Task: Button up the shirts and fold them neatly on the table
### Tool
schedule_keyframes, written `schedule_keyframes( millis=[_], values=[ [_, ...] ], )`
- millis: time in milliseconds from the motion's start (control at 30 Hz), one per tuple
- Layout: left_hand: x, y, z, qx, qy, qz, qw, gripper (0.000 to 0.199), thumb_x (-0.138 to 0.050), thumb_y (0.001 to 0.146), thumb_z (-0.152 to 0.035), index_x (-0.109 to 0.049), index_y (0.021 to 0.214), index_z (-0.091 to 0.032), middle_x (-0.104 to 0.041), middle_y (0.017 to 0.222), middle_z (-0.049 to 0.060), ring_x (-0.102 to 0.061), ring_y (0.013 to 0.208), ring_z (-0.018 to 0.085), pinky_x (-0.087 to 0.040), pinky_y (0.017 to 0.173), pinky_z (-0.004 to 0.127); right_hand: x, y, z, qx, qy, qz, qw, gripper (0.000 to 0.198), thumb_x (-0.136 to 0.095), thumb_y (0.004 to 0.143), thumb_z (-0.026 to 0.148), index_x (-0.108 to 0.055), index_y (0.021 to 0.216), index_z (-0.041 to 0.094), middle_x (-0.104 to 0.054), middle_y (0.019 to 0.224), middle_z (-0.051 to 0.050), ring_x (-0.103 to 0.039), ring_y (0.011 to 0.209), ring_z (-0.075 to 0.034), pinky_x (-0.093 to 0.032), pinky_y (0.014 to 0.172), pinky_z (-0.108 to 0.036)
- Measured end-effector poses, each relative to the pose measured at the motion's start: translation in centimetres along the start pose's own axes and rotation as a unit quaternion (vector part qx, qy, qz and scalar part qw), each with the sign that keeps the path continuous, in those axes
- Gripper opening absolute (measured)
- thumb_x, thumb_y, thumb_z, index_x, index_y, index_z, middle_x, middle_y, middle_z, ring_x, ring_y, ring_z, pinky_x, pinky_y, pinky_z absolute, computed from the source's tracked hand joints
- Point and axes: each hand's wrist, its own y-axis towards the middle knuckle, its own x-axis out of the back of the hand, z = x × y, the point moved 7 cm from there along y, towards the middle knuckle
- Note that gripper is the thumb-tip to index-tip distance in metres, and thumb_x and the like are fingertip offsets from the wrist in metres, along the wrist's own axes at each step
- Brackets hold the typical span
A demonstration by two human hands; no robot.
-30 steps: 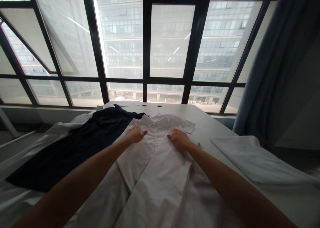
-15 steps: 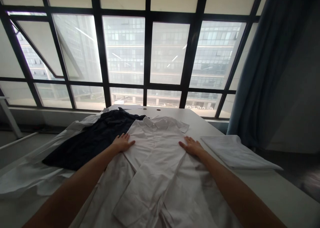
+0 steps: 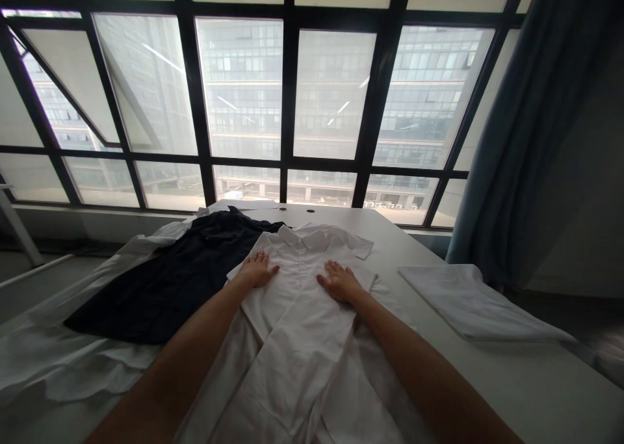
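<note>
A white collared shirt (image 3: 297, 307) lies spread on the table in front of me, its collar toward the window and its front facing up. My left hand (image 3: 257, 270) rests flat on the shirt's upper left part, fingers spread. On the right side of the chest, my right hand (image 3: 338, 281) also lies flat with its fingers apart. Creases run down the lower part of the shirt. A dark navy garment (image 3: 170, 278) lies just left of the shirt, close to my left hand.
White cloth (image 3: 97, 359) lies under and beside the dark garment. A folded white cloth (image 3: 482, 304) sits on the right of the white table (image 3: 409, 249). Beyond the table are framed windows (image 3: 334, 93), one tilted open, and a blue curtain (image 3: 521, 132) hangs at the right.
Both hands have moved inward, from the shirt's side edges onto its chest. The left hand also went slightly forward. The view has shifted a little.
</note>
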Motion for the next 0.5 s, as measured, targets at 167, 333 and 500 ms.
schedule_keyframes(
  millis=[167, 333, 500],
  values=[
    [0.3, -5.3, -3.4, -0.109, -0.037, 0.049, 0.992, 0.077, -0.012, 0.094, -0.063, -0.020, 0.152, -0.013, -0.009, 0.158, 0.017, -0.009, 0.146, 0.030, -0.015, 0.114, 0.051, 0.8, -3.2, 2.1, -0.007, -0.026, -0.040, 0.999, 0.069, -0.017, 0.096, 0.051, -0.026, 0.150, 0.010, -0.019, 0.158, -0.013, -0.010, 0.146, -0.024, -0.004, 0.115, -0.047],
    [0.9, -16.2, -10.1, -0.335, -0.055, 0.031, 0.940, 0.078, -0.023, 0.093, -0.067, -0.019, 0.152, -0.017, -0.014, 0.158, 0.013, -0.009, 0.147, 0.025, -0.012, 0.117, 0.044, -0.2, -8.9, 6.2, 0.074, 0.017, -0.001, 0.997, 0.068, -0.021, 0.095, 0.051, -0.027, 0.150, 0.011, -0.021, 0.158, -0.013, -0.015, 0.146, -0.024, -0.013, 0.115, -0.047],
    [0.9, -24.9, -12.8, -0.444, -0.040, 0.023, 0.895, 0.065, -0.031, 0.098, -0.051, -0.022, 0.152, -0.016, -0.017, 0.157, 0.013, -0.012, 0.146, 0.023, -0.011, 0.118, 0.042, -0.1, -13.3, 6.8, 0.105, 0.007, 0.012, 0.994, 0.065, -0.028, 0.095, 0.040, -0.025, 0.151, 0.008, -0.018, 0.158, -0.013, -0.015, 0.146, -0.024, -0.012, 0.116, -0.046]
  ],
)
